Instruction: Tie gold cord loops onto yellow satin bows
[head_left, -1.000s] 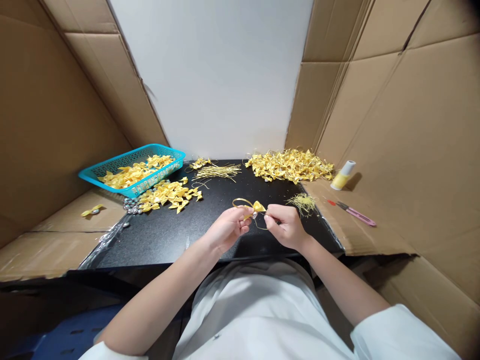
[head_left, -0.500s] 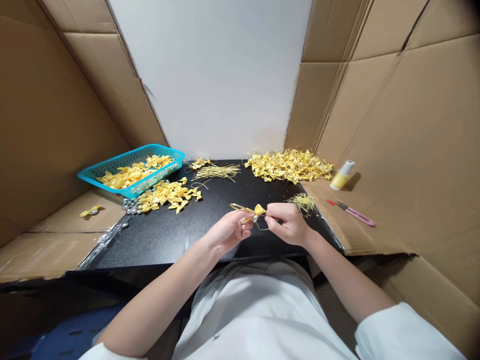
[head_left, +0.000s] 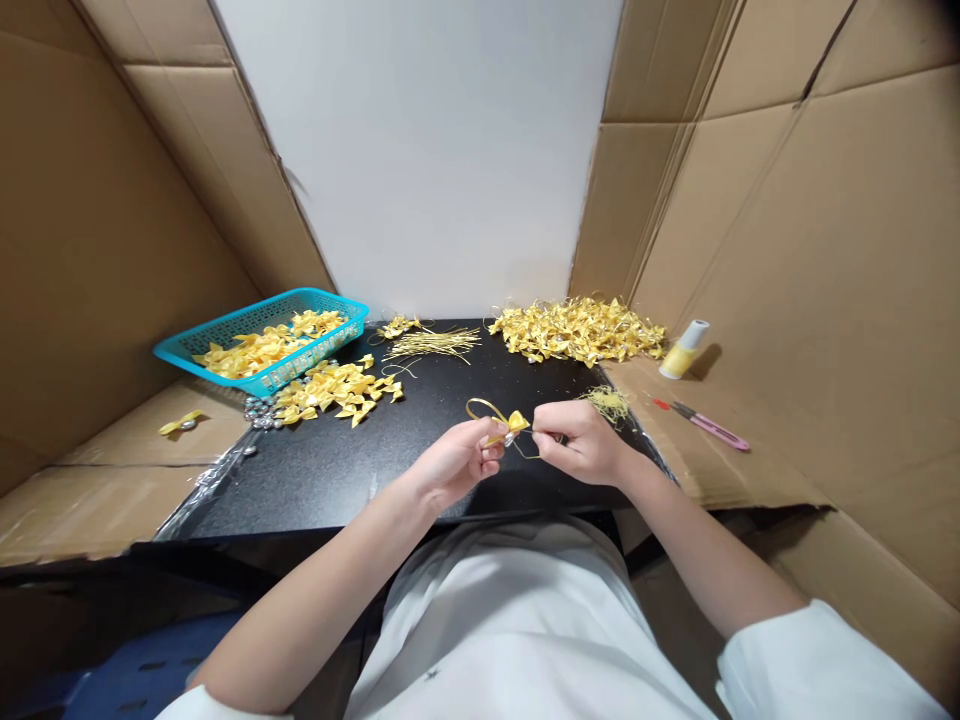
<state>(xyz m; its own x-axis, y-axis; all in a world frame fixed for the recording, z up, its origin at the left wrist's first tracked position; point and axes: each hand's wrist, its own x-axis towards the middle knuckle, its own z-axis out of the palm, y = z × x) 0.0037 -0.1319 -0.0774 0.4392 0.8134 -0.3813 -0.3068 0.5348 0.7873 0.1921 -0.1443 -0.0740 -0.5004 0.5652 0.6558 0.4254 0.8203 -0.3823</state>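
Note:
My left hand (head_left: pixel 454 460) and my right hand (head_left: pixel 581 440) are close together above the near part of the black table (head_left: pixel 337 470). Between them is a small yellow ribbon bow (head_left: pixel 516 422) with a gold cord (head_left: pixel 484 407) looping off to its left. My left fingers pinch the bow from the left. My right fingers pinch the thin gold cord just right of the bow. Both hands are closed in a pinch.
A teal basket (head_left: pixel 262 338) of yellow ribbon pieces stands at the back left, with loose yellow pieces (head_left: pixel 337 388) and silver beads (head_left: pixel 259 410) beside it. A heap of finished bows (head_left: pixel 577 330) lies back right. Gold cords (head_left: pixel 435 343), a thread spool (head_left: pixel 684 350), pink snips (head_left: pixel 709 425) and cardboard walls surround the table.
The gold loop flattened and then rounded again beside the bow. My right hand has shifted slightly right and up; my left hand has barely moved.

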